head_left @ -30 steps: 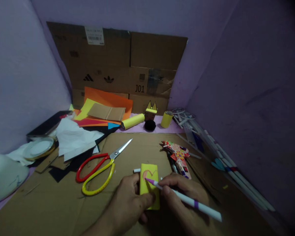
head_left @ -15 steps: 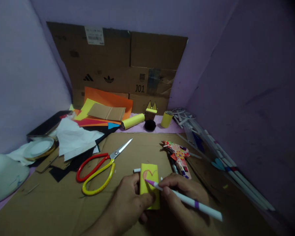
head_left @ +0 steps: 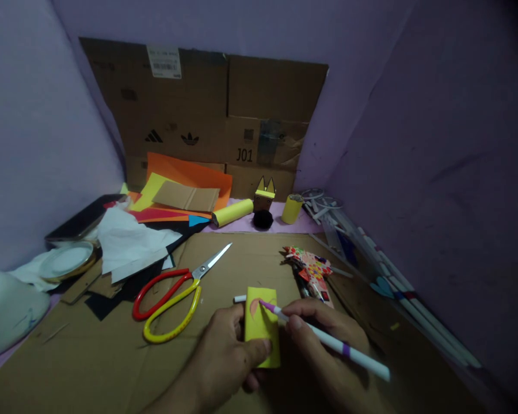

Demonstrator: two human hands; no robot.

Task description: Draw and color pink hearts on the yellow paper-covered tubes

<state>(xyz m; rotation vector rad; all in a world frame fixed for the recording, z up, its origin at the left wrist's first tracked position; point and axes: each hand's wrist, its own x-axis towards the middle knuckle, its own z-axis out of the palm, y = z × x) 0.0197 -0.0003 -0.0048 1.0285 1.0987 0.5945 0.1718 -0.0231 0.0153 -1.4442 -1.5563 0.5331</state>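
Nearest, the left hand (head_left: 227,348) grips the lower part of a small yellow block (head_left: 259,330), thumb pressed across its front and fingers curled behind; that low hold probably steadies the block and leaves its upper face bare. The right hand (head_left: 332,371) pinches a white marker (head_left: 351,352) between its fingers fairly close to the purple tip, likely for fine control. The tip is at a pinkish curved drawing (head_left: 254,309) near the block's top; whether it touches is too small to tell. The block sits between the 2 hands, face turned to the wearer, seemingly so each stroke can be watched. A white stick end (head_left: 240,299) pokes out beside it, the rest hidden.

Beyond, scissors (head_left: 197,279) lie on flat cardboard (head_left: 250,253), their 2 loops toward the person, which would suit picking up. A flower-patterned object (head_left: 313,267) lies to the right.

Farthest, a yellow roll (head_left: 233,213), a box with 2 pointed ears (head_left: 265,199), a black ball (head_left: 263,219) and an upright yellow cylinder (head_left: 292,210) sit before a cardboard panel (head_left: 198,92), perhaps set back to give the hands room
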